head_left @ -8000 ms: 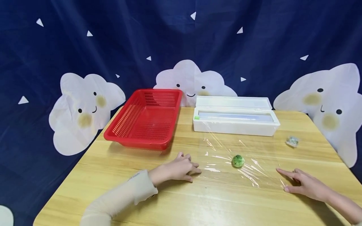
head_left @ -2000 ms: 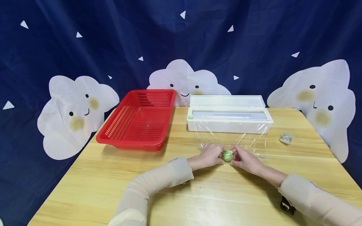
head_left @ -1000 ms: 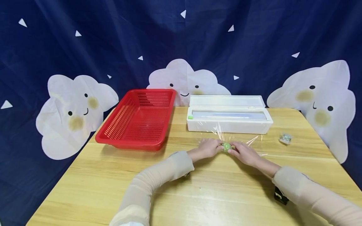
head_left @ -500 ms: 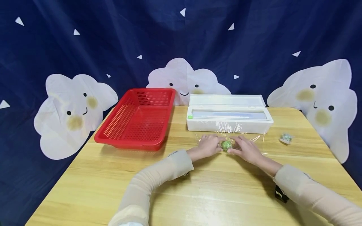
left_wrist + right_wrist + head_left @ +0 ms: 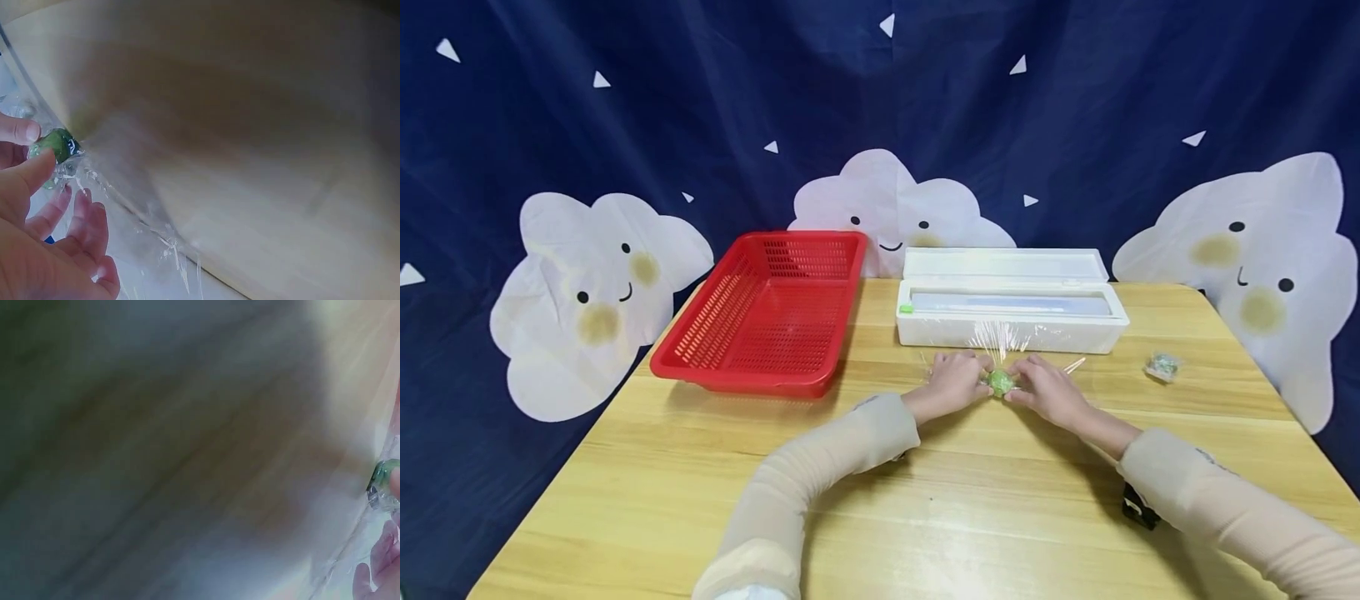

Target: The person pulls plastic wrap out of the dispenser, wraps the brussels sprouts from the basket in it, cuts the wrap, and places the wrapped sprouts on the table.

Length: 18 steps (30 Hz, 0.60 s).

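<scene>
A small green Brussels sprout [image 5: 1000, 382], wrapped in clear plastic, sits between both hands in front of the white box in the head view. My left hand [image 5: 957, 380] pinches its left side and my right hand [image 5: 1051, 390] its right side. Cling film [image 5: 998, 335] stretches in shiny creases from the sprout to the box front. In the left wrist view the left thumb touches the sprout [image 5: 56, 144], with film bunched beneath it and the other fingers spread around the film. Only part of the right hand [image 5: 386, 559] shows in the right wrist view, beside the sprout [image 5: 382, 474].
The white cling film box [image 5: 1011, 335] stands with its lid raised, a green slider [image 5: 906, 309] at its left end. A red basket [image 5: 790, 325] stands back left. A small green plastic-wrapped piece [image 5: 1162, 365] lies right, on the wooden table [image 5: 880, 508].
Earlier the sprout lay on flat film with the hands apart. Both hands came together on it, and it moved towards the box as film gathered round it. Lately the hands shift only slightly.
</scene>
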Each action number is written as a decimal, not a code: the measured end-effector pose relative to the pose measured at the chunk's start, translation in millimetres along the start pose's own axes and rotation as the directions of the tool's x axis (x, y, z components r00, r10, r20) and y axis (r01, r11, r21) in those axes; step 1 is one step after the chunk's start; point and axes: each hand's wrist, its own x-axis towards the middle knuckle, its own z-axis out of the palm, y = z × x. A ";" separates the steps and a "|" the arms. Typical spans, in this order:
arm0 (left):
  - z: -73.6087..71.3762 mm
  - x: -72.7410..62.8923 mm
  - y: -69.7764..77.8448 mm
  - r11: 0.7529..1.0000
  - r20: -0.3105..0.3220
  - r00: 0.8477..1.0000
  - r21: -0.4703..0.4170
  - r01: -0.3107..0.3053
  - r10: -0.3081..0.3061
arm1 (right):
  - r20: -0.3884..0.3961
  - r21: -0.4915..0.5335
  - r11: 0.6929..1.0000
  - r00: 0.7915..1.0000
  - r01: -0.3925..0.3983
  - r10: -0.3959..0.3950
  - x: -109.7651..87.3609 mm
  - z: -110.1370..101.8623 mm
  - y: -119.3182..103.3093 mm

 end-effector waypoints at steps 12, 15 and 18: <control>-6.0 8.1 -1.7 0.996 -0.035 0.998 -0.073 -0.052 0.050 | 0.082 0.174 0.984 0.996 -0.042 0.028 3.8 -7.5 7.1; -9.0 9.3 -5.5 0.995 -0.073 0.995 -0.067 -0.068 0.063 | 0.085 0.170 0.984 0.996 -0.046 0.032 6.1 -9.3 7.4; -10.4 9.5 -8.0 0.997 -0.111 0.991 0.011 -0.072 0.073 | 0.074 0.146 0.988 0.996 -0.057 0.046 8.6 -9.7 8.7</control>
